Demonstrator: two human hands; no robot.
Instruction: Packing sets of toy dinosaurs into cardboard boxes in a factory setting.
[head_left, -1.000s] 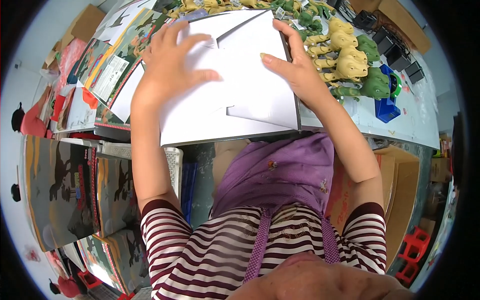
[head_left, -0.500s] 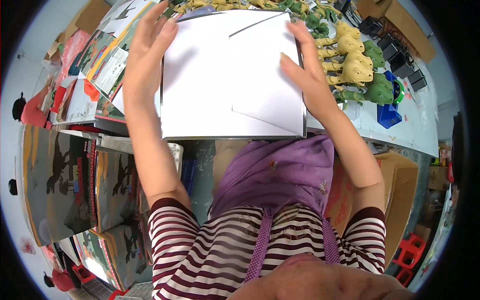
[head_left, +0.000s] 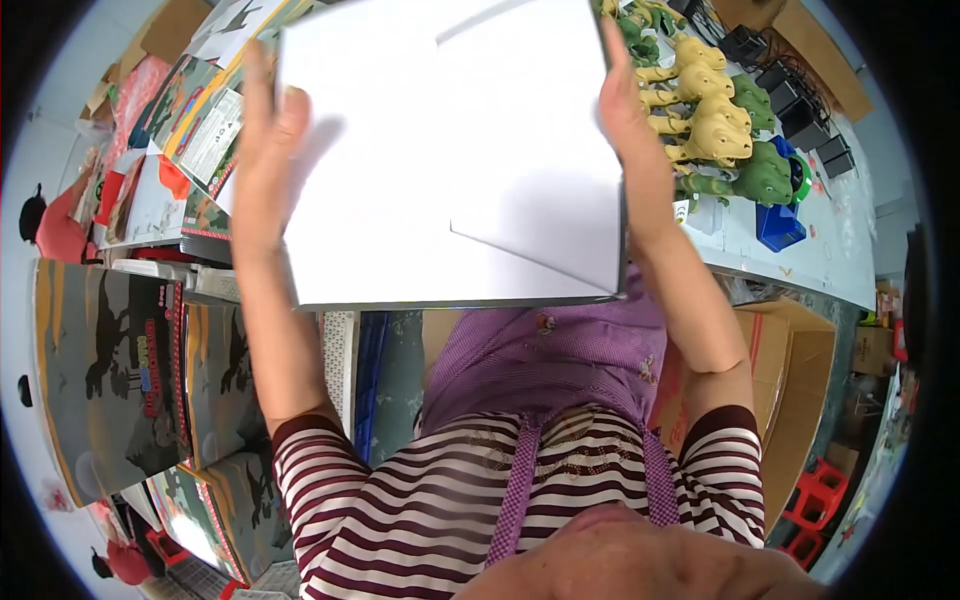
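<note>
Left fingers: these [head_left: 258,75] lie long against the left side of the white box [head_left: 450,150]; the thumb stands apart from them, at the edge of the white face.
Right fingers: these [head_left: 614,50] point away from the body, set against the opposite side; their grip is partly hidden.
White box: it is held between the left hand [head_left: 262,150] and the right hand [head_left: 628,120], its white face with cut flaps turned upward.
Flaps: they lie almost flat, between the two sets of fingers.
Purple apron [head_left: 550,370]: nearer to the body than the fingers, partly under the near edge of the box.
Beside the right fingers: yellow dinosaur figures [head_left: 715,130] in a row, and green dinosaur figures [head_left: 768,178] just past them.
Farther right of these fingers: a blue holder [head_left: 780,230] and black blocks [head_left: 798,118] with cables, on the pale table [head_left: 835,255].
Beside the left fingers: a printed carton [head_left: 195,95] with a white label.
Below and left of the left fingers: dark printed boxes [head_left: 110,390], stacked.
Well below the right fingers: an open brown carton [head_left: 805,390].
</note>
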